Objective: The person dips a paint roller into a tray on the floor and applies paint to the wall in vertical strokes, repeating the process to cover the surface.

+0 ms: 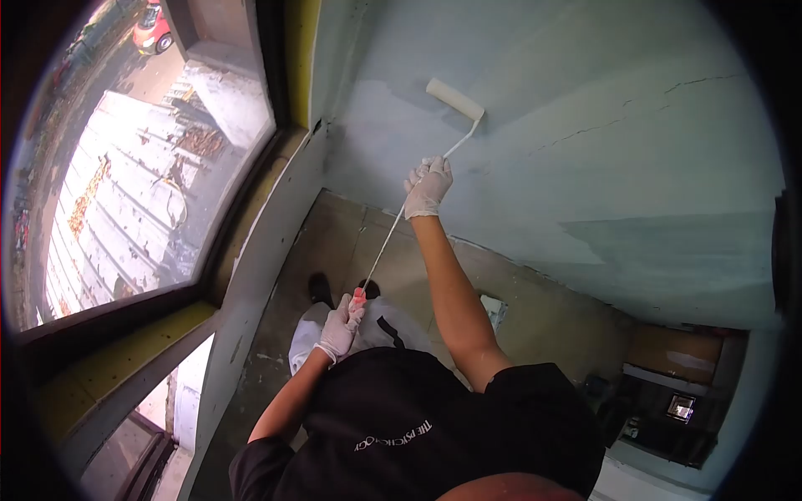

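Observation:
A paint roller with a white sleeve (455, 99) is against the pale grey-green wall (535, 150), its long thin rod running down toward my body. My right hand (428, 185), in a white glove, is closed around the rod a little below the roller head. Lower down, my left hand (338, 328), also gloved, is wrapped around the reddish handle end (358, 297). Both arms reach forward, the right one farther. Around the roller the wall shows lighter and darker patches of paint.
A window (150, 184) is on my left, with a ribbed roof and a red car (154, 30) outside. Cracks run across the upper right wall. A white tray-like object (493, 312) lies on the floor (401, 259). Dark shelving (668, 409) stands at lower right.

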Tool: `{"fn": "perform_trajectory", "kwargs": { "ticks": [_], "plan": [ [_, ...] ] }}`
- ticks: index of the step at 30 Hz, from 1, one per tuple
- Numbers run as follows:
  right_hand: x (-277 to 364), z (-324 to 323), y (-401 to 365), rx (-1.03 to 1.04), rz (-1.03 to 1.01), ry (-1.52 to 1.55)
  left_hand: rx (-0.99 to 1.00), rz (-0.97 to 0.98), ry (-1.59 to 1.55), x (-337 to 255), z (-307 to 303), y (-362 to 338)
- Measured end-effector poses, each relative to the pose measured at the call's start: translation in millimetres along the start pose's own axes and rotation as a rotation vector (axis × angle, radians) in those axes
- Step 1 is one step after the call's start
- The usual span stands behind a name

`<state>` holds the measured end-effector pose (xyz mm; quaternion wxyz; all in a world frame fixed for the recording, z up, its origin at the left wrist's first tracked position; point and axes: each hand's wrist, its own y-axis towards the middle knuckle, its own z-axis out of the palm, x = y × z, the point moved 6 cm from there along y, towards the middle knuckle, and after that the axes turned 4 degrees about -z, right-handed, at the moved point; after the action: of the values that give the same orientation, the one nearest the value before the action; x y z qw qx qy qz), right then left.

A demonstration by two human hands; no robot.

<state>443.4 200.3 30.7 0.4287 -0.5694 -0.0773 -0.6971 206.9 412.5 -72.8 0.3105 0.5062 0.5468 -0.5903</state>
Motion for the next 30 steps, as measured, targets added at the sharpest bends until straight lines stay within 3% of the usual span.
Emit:
{"fn": "perform_trajectory", "kwargs": {
  "ticks": [2, 4, 8, 9, 11, 14, 17, 19, 20, 25, 28, 30],
  "plan": [
    [-28.3, -12.1, 9.1, -0.044, 0.046, -0.018, 0.176, -0.242, 0.025, 2.9, -1.7, -3.1],
    [-48.3, -20.4, 15.3, -0.037, 0.073, -0.021, 0.176, -0.252, 0.047, 18.5, -2.3, -5.4],
    [-47.7, -21.1, 15.3, -0.009, 0.089, 0.019, 0.121, -0.181, 0.109, 28.4, -0.9, -5.7],
    [-36.6, -17.9, 9.7, -0.020, 0.074, 0.019, 0.116, -0.181, 0.137, 23.4, -1.2, -4.0],
    [-7.9, -5.8, 3.0, 0.022, 0.009, 0.036, 0.051, -0.001, 0.061, 13.4, 2.0, 2.0],
    [52.9, 23.8, -11.3, 0.119, -0.109, 0.084, 0.082, 0.054, 0.065, -21.6, 1.9, 29.1],
    [130.0, 62.2, -25.4, 0.185, -0.241, 0.156, 0.139, 0.167, 0.050, -87.8, -0.9, 56.5],
    [183.7, 82.3, -39.9, 0.324, -0.332, 0.192, 0.041, 0.326, -0.006, -136.5, 0.3, 76.2],
    [213.4, 91.2, -44.9, 0.331, -0.375, 0.213, 0.113, 0.316, 0.077, -164.2, 2.5, 85.3],
    [372.8, 148.0, -76.2, 0.345, -0.634, 0.272, 0.067, 0.543, -0.010, -302.6, 30.3, 127.2],
    [468.2, 176.8, -94.5, 0.519, -0.764, 0.239, 0.145, 0.615, -0.058, -393.7, 46.0, 128.9],
    [524.4, 190.9, -99.4, 0.508, -0.831, 0.213, 0.146, 0.629, -0.041, -448.1, 51.5, 117.2]
  ]
}}
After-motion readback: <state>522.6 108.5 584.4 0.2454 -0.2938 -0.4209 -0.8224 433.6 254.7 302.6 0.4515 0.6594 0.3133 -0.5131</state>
